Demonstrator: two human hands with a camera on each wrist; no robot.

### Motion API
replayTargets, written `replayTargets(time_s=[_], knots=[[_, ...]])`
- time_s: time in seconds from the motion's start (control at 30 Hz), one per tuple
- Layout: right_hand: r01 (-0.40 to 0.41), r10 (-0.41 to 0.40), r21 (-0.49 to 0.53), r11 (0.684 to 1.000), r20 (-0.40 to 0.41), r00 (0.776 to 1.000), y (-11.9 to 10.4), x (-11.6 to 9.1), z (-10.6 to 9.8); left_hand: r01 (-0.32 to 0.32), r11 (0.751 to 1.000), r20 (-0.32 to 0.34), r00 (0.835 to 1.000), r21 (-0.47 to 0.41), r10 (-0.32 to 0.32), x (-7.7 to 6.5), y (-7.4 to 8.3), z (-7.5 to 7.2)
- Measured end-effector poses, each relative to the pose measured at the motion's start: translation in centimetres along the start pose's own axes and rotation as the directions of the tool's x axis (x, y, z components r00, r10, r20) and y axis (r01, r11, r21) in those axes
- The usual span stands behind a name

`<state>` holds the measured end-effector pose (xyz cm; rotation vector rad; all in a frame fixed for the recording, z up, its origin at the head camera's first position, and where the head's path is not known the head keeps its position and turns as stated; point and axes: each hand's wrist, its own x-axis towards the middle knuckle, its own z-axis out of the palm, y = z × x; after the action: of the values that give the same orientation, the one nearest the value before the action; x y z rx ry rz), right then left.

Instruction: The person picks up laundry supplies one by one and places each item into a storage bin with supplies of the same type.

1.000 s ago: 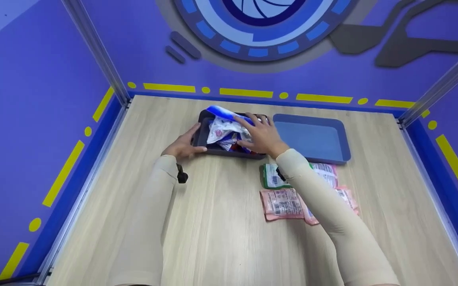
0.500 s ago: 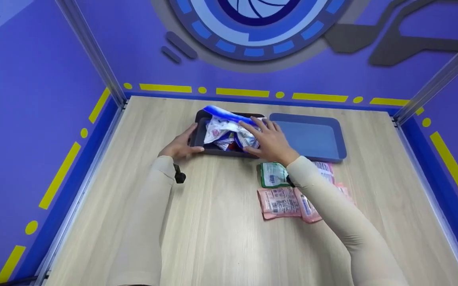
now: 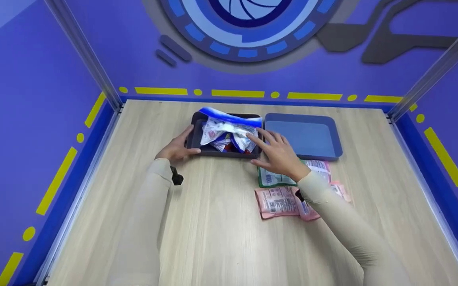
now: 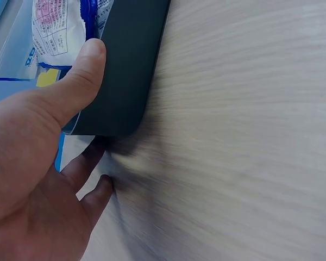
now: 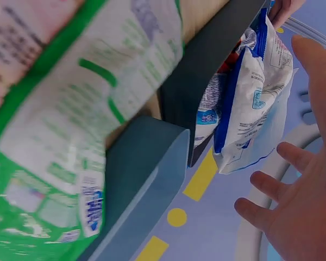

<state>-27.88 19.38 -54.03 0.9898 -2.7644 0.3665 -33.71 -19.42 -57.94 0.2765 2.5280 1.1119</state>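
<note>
A dark grey box at the back holds several white-and-blue snack packets. The uppermost packet lies across it, its blue end sticking up past the far rim. My left hand grips the box's left end, with the thumb over the near corner and fingers at the outer end wall; some fingertips are hidden. In the left wrist view, that thumb lies against the rim. My right hand hovers by the box's right end, fingers spread and holding nothing. The right wrist view shows it apart from the white packet.
A blue-grey shallow tray stands right beside the box. In front of it lie green-edged packets and pink packets, partly covered by my right hand and sleeve. Blue panels wall in the table.
My right hand has come off the packets in the box and moved right and toward me. The left hand keeps its hold on the box's end. The view has shifted slightly.
</note>
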Motion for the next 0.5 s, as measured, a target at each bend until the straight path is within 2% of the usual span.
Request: replayTargets(time_s=[0.3,0.5], knots=[[-0.036,0.034,0.053,0.998,0.047,0.998,0.3,-2.7,0.3,0.004,1.000,0.000,1.000,-0.001,-0.004,0.1,0.2,0.2],[-0.031,0.025,0.091,0.995,0.071,0.997,0.3,-4.3,0.4,-0.004,1.000,-0.004,1.000,-0.006,0.004,0.1,0.0,0.1]])
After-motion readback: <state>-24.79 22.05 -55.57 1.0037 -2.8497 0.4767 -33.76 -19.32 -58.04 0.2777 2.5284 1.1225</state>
